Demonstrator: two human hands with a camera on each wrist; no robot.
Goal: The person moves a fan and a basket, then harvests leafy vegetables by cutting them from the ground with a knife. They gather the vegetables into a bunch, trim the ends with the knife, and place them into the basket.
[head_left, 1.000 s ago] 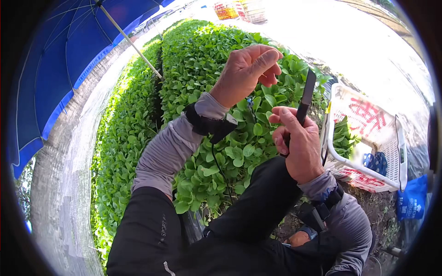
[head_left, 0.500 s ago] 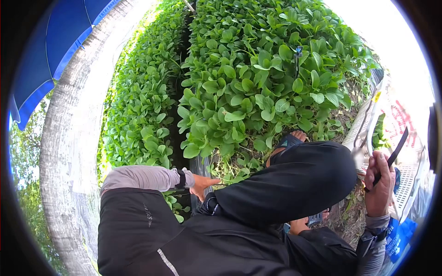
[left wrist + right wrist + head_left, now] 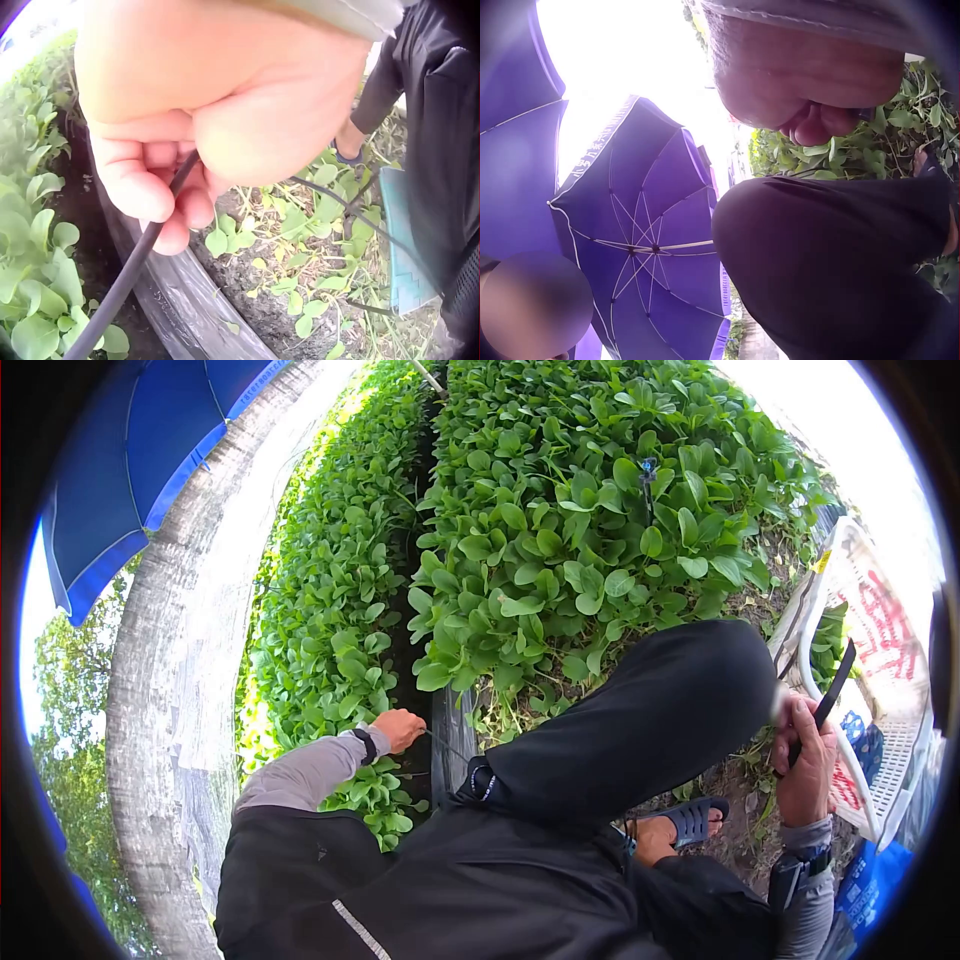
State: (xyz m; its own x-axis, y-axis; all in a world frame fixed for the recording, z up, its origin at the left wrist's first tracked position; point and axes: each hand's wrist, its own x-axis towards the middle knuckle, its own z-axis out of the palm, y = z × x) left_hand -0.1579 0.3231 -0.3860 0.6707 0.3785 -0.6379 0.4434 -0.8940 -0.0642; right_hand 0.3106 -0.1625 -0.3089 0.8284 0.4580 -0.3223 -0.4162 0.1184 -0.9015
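My left hand [image 3: 400, 730] is low over the dark furrow between two beds of leafy green plants [image 3: 540, 540]. Its curled fingers grip a thin black cable [image 3: 127, 274], which trails back toward the dark trouser leg in the left wrist view. Beside my bent knee, my right hand [image 3: 808, 770] holds a knife [image 3: 836, 685] by its handle, the dark flat blade pointing up and away. The knife is mostly hidden behind the hand in the right wrist view.
A white plastic basket [image 3: 812, 622] with cut greens and a blue patterned cloth stands at the right. Below it lies a blue bag [image 3: 872, 885]. Blue umbrellas [image 3: 170, 430] shade the left side. Plastic sheeting [image 3: 452, 735] edges the bed, and a sandalled foot [image 3: 690, 820] rests on soil.
The head view has tilted down. My left hand has dropped from above the plants to the furrow and now grips the cable. My right hand has moved beside the basket, still holding the knife.
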